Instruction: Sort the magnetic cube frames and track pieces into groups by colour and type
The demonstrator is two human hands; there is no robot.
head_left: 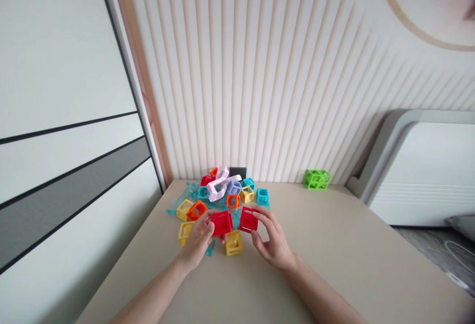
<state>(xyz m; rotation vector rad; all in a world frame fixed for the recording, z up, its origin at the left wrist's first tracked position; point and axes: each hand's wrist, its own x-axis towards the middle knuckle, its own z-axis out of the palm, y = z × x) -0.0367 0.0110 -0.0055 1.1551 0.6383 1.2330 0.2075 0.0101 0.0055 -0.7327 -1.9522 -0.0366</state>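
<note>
My left hand (201, 234) grips a red open-sided cube block (221, 223), thumb on its near side and fingers behind. Across a small gap, my right hand (272, 237) holds a second red cube block (248, 219) between thumb and fingers. The two red blocks do not touch. Just below them on the table stands a yellow cube block (233, 243). An orange cube block (196, 210) and another yellow cube block (184, 232) lie beside my left hand, which partly hides them. Behind the hands sits an orange cube block (233, 201).
A pile of coloured cube blocks with a lilac faceted piece (218, 185) and a black box-like object (238, 172) lies against the ribbed wall. A teal cube block (262, 196) stands at its right. Green joined cube blocks (316, 179) rest farther right on the beige table (334, 245).
</note>
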